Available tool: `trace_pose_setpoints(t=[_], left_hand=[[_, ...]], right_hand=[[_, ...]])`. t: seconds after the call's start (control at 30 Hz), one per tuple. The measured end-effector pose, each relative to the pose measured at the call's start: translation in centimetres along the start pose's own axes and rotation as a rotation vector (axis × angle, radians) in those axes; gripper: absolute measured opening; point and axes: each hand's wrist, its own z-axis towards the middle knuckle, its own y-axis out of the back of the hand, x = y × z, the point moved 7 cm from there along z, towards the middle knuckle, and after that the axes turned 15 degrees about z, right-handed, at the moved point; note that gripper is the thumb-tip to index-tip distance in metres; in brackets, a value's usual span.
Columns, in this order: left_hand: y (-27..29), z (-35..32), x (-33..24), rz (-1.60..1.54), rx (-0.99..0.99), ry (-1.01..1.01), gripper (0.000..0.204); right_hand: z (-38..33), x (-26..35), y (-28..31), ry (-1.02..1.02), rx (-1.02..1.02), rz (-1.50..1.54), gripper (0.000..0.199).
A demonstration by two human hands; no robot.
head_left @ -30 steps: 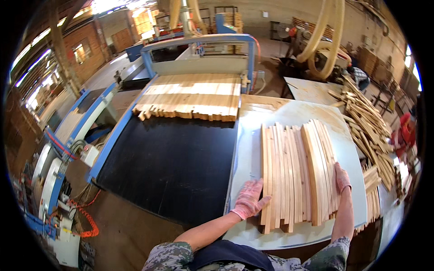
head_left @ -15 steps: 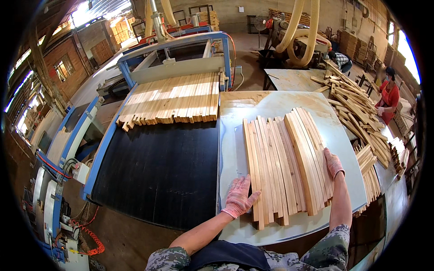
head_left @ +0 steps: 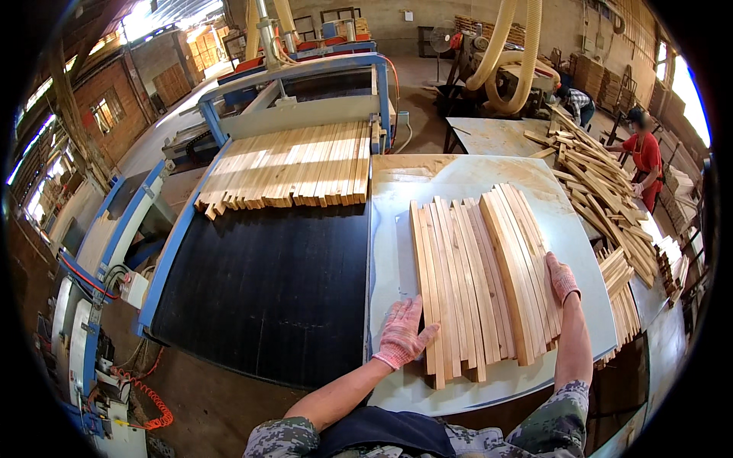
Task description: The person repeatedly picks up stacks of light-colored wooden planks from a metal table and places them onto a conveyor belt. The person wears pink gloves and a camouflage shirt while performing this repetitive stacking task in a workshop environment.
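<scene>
A bundle of pale wooden strips (head_left: 482, 282) lies side by side on the light blue-grey tabletop (head_left: 427, 172), running away from me. Several on the right stand higher than those beside them. My left hand (head_left: 402, 330), in a pinkish knitted glove, rests against the bundle's left edge near its close end, fingers stretched and thumb toward the wood. Along the right edge lies my gloved right hand (head_left: 563, 278), fingers extended against the outer strip. Neither hand is wrapped round a strip.
Left of the table is a black conveyor belt (head_left: 267, 290) in a blue frame, bearing a row of wooden strips (head_left: 286, 168) at its far end. Loose strips (head_left: 603, 191) are heaped at the right. A person in red (head_left: 645, 156) stands beyond them; another person (head_left: 578, 103) bends farther back.
My hands and the bundle stay nearly in place. At the right, the person in red has shifted and raised their head and upper body.
</scene>
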Motion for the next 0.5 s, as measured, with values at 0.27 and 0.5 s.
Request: trace_pose_setpoints(t=[0.27, 0.5], left_hand=[[0.1, 0.1, -0.3, -0.006, -0.017, -0.015, 0.095], [0.6, -0.1, -0.1, -0.018, -0.014, 0.004, 0.093]], right_hand=[[2.3, -2.2, 0.8, 0.006, -0.005, 0.001, 0.086], [0.0, 0.5, 0.3, 0.03, -0.027, -0.127, 0.088]])
